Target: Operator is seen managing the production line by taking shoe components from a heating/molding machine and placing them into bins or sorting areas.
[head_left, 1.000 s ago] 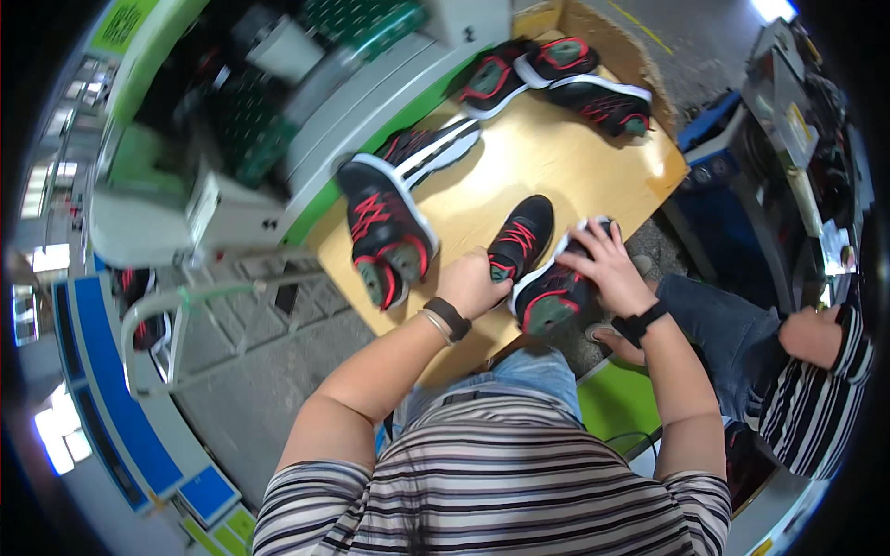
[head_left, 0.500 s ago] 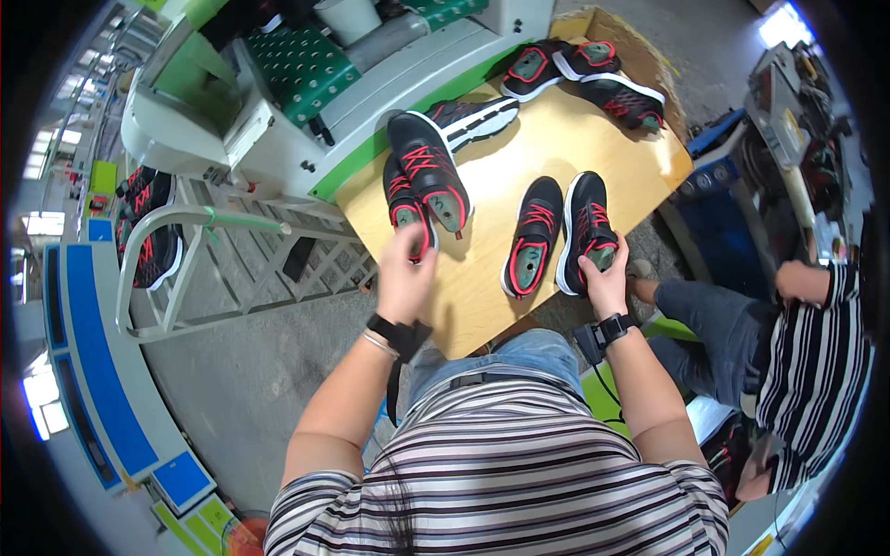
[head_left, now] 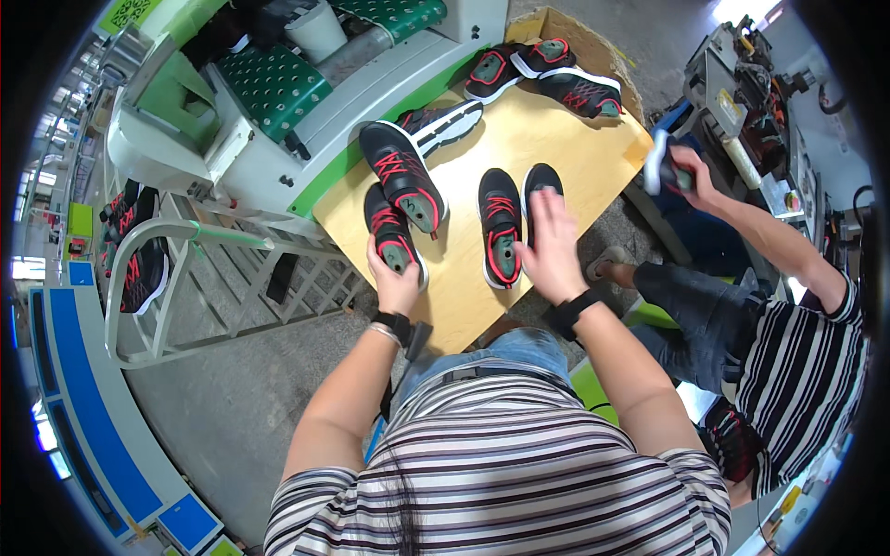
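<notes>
While the left hand (head_left: 394, 283) clenches the heel of a black mesh sneaker with red laces (head_left: 391, 236) at the near-left edge of the pale plywood tabletop (head_left: 556, 139), the right hand (head_left: 549, 248) lies flat and released over the heel of the right shoe of a matching pair (head_left: 502, 227) just beside it. Farther back a tilted sneaker (head_left: 400, 176) leans on another, three more shoes (head_left: 542, 74) sit by a cardboard box (head_left: 579, 32), and a green perforated machine surface (head_left: 278, 83) stands behind left; a co-worker's hand (head_left: 686, 171) grips a white-soled shoe (head_left: 656, 162) at right.
</notes>
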Demonstrator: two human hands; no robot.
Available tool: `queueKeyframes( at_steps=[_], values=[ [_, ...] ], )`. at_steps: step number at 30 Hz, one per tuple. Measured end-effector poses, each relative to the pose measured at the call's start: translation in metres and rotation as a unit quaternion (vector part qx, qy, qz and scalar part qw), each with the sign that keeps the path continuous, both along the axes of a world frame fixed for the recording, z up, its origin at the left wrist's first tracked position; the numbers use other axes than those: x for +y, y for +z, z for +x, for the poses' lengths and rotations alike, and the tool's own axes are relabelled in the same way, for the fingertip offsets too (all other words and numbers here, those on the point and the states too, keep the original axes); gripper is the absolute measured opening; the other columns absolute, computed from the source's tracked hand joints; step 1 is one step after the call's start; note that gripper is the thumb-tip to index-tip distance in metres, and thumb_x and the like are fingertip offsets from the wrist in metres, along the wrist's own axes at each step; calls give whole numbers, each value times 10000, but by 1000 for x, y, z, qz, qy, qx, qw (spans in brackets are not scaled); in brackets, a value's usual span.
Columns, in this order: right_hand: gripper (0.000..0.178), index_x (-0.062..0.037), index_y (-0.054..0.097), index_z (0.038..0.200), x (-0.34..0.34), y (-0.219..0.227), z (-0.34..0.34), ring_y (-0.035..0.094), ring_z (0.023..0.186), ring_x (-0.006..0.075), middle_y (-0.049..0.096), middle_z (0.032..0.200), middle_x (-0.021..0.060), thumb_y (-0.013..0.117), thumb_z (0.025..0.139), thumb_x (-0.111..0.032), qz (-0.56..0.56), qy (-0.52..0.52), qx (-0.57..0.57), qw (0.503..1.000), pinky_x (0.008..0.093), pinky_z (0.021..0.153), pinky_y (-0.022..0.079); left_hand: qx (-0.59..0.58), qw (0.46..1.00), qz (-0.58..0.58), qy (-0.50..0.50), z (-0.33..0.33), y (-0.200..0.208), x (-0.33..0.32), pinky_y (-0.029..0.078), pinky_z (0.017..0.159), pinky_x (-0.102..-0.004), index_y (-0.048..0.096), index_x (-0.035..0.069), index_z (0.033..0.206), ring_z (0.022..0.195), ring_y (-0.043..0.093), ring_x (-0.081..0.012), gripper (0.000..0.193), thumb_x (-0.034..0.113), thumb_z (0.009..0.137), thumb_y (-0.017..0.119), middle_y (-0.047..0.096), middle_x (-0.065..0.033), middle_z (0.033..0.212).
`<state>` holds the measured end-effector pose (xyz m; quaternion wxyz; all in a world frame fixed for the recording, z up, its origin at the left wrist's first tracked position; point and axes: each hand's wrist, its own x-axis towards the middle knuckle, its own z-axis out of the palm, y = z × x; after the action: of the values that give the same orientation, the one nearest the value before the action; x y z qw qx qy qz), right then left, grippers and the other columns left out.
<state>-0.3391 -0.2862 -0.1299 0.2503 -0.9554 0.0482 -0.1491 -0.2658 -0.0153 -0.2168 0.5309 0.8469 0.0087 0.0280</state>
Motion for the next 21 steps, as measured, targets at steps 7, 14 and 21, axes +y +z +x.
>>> queueKeyframes(
  at_steps=[7, 14, 21],
  values=[
    [987, -95, 193, 1548, 118, -14, 111, 195, 1455, 462, 169, 1572, 289, 799, 781, -238, 144, 121, 70, 980, 488, 1176, 253, -21, 999, -29, -38, -8, -1, 2, 252, 1178, -407, 142, 3, 1538, 1414, 301, -381, 975, 75, 733, 688, 286, -250, 1506],
    [819, -78, 256, 1524, 85, -49, 136, 460, 1328, 404, 448, 1425, 292, 690, 832, -134, 324, 139, 33, 935, 397, 1102, 377, 170, 942, -289, -22, 16, 64, 32, 450, 1002, -335, 203, 49, 1536, 1195, 528, -251, 972, -87, 670, 621, 463, -128, 1376],
    [616, -84, 303, 1487, 24, 55, 154, 543, 1178, 166, 553, 1303, 126, 596, 944, -83, 627, 89, 71, 770, 311, 1005, 438, 145, 865, -477, -58, 39, 202, 65, 452, 1036, -353, 279, 26, 1516, 1241, 541, -249, 854, -76, 719, 567, 503, -141, 1393]
  ],
)
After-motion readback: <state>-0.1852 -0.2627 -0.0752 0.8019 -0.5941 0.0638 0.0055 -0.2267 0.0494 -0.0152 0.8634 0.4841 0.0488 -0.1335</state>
